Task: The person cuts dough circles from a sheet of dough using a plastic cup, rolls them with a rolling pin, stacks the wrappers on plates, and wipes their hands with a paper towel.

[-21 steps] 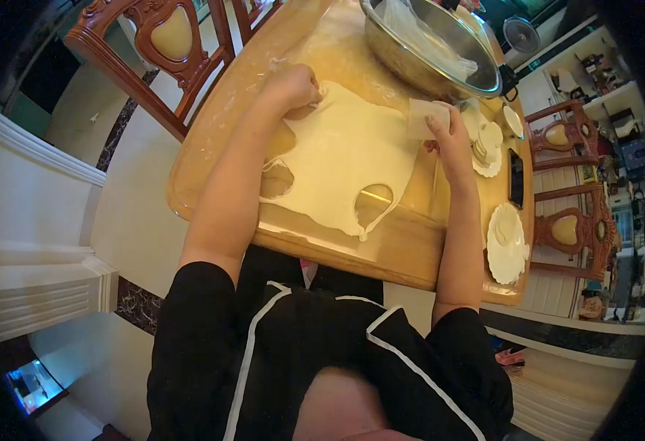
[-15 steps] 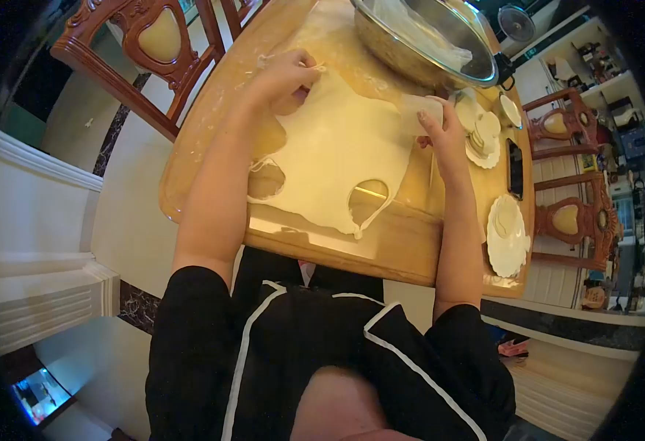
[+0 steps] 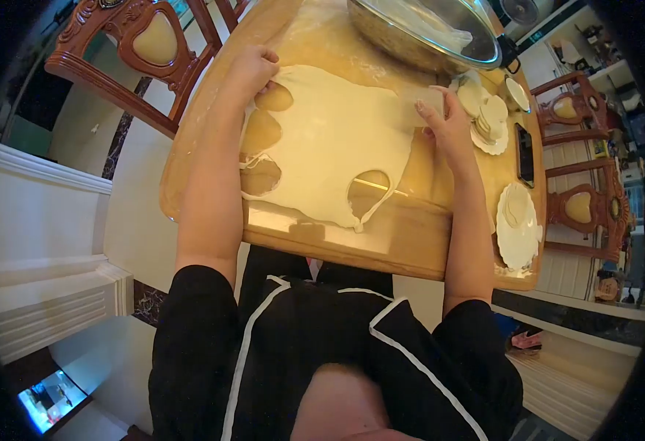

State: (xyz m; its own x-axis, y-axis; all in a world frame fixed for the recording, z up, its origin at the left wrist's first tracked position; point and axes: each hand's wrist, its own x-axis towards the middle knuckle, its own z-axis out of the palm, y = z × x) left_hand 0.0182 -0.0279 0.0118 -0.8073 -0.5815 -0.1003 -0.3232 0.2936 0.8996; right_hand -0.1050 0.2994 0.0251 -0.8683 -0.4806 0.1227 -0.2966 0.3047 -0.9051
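Cream-coloured dough (image 3: pixel 330 140) lies as a holed sheet on the counter (image 3: pixel 422 235). We find the left hand (image 3: pixel 250 71) at its far left edge, its hold indeterminable; the right hand (image 3: pixel 451 128) has its grip partly closed round a translucent piece (image 3: pixel 412 106).

Counter (image 3: pixel 411 239), pale wood, glossy, rounded corner, under warm yellowish light; carved reddish-brown chairs (image 3: pixel 155 44), cream back panels, upper left; similar chairs (image 3: pixel 578 209) along the right; floor (image 3: pixel 133 195), pale and smooth, with dark marbled border strip (image 3: pixel 148 303); white wall (image 3: pixel 32 213), ribbed moulding (image 3: pixel 58 303) below, left; crowded shelves (image 3: pixel 612 79), far right; glowing bluish panel (image 3: pixel 51 400), lower left.
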